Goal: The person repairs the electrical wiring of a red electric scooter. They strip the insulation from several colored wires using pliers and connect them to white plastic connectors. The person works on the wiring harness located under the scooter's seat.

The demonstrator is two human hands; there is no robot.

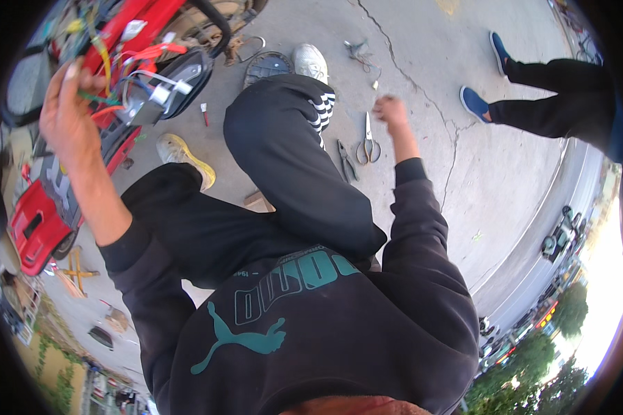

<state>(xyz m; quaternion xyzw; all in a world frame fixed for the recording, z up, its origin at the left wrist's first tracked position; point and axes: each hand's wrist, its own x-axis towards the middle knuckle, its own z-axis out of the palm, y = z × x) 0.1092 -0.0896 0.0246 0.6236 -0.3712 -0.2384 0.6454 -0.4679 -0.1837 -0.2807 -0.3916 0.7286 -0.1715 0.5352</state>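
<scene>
My left hand [66, 104] is raised at the upper left, its fingers pinched on a green wire [98, 99] from the bundle of coloured wires [145, 79] hanging out of a red scooter [135, 28]. My right hand [390, 109] is closed in a fist over the concrete, and nothing shows in it. A pair of scissors [368, 142] and dark pliers [346, 162] lie on the ground just below that fist. I sit with both knees bent, in black trousers and light shoes.
Another person's legs in black trousers and blue shoes [474, 104] stand at the upper right. On the concrete lie a round black cover [266, 67], a small red-handled tool [205, 114] and wire scraps [358, 52]. A crack [453, 149] runs across the ground.
</scene>
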